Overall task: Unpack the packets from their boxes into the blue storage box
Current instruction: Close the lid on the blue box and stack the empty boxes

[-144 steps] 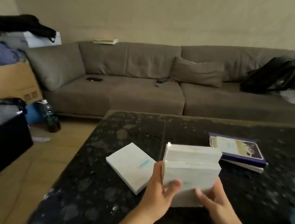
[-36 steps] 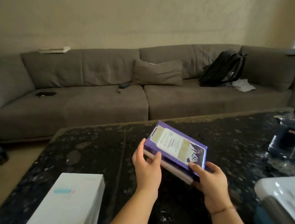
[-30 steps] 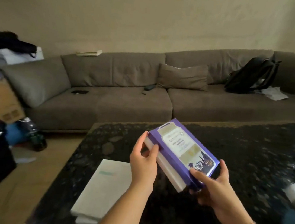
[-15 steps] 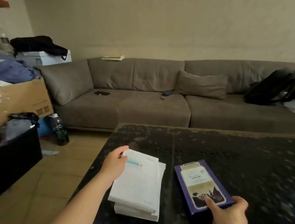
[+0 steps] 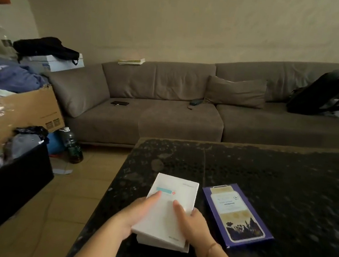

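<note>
Risk: both hands, left [image 5: 135, 215] and right [image 5: 192, 223], grasp the stacked flat white cardboard boxes [image 5: 168, 210] with curled fingers; the lower one might slip onto the dark speckled surface [image 5: 284, 183].

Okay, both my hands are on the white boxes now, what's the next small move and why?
Probably lift the top flat white cardboard box off the one beneath and open an end flap. Left hand and right hand already grip it, it looks closed, and the purple box lies untouched on the black speckled table.
</note>
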`<state>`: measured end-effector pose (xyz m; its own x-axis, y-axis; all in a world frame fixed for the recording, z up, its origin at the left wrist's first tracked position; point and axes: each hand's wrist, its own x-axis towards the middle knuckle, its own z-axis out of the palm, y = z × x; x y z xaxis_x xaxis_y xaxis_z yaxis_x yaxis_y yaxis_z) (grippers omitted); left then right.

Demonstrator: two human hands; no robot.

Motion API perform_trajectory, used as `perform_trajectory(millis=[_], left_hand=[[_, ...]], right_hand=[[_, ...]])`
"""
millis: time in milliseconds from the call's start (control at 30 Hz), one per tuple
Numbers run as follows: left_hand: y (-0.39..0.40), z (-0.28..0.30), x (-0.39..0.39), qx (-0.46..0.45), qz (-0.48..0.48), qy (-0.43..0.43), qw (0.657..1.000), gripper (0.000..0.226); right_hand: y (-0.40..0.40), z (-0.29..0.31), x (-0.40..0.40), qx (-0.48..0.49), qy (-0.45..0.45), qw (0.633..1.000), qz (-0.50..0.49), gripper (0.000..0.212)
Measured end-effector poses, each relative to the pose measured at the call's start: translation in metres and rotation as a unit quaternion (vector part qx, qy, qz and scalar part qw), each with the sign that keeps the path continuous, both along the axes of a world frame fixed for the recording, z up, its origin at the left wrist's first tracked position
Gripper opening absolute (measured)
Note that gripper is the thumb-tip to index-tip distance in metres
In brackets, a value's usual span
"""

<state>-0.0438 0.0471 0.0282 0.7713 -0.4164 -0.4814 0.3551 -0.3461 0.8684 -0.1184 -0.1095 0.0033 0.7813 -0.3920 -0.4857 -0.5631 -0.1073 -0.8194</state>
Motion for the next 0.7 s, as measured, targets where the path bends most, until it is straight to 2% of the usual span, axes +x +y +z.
perform_trajectory(millis=[67,133,200,267,333,400,467,700], left_hand=[[0.001,-0.008,-0.003,-0.022,0.012,0.000,1.000,0.035],[0.002,-0.016,-0.007,-0.088,0.019,-0.018,0.996,0.034],[0.004,-0.019,-0.014,-0.166,0.047,-0.079,0.982,0.052],[0.005,-0.023,-0.021,-0.233,0.058,-0.176,0.955,0.082],[0.006,-0.028,-0.028,-0.263,0.048,-0.253,0.930,0.099],[0.005,-0.039,-0.034,-0.262,0.048,-0.275,0.924,0.112],[0.003,-0.049,-0.040,-0.250,0.055,-0.266,0.929,0.114],[0.001,-0.058,-0.046,-0.234,0.059,-0.226,0.944,0.109]], right_hand=[[0.000,-0.005,0.006,0.002,-0.025,1.000,-0.004,0.090],[0.000,-0.005,0.000,0.003,-0.086,0.996,0.006,0.079],[0.000,-0.002,-0.011,0.015,-0.203,0.979,0.017,0.055],[-0.002,-0.002,-0.024,0.020,-0.320,0.947,0.035,0.063],[-0.005,-0.006,-0.034,-0.006,-0.379,0.923,0.070,0.089],[-0.005,-0.014,-0.036,-0.022,-0.383,0.919,0.090,0.105],[-0.002,-0.020,-0.037,0.005,-0.377,0.922,0.093,0.111],[-0.002,-0.028,-0.036,0.024,-0.341,0.936,0.083,0.107]])
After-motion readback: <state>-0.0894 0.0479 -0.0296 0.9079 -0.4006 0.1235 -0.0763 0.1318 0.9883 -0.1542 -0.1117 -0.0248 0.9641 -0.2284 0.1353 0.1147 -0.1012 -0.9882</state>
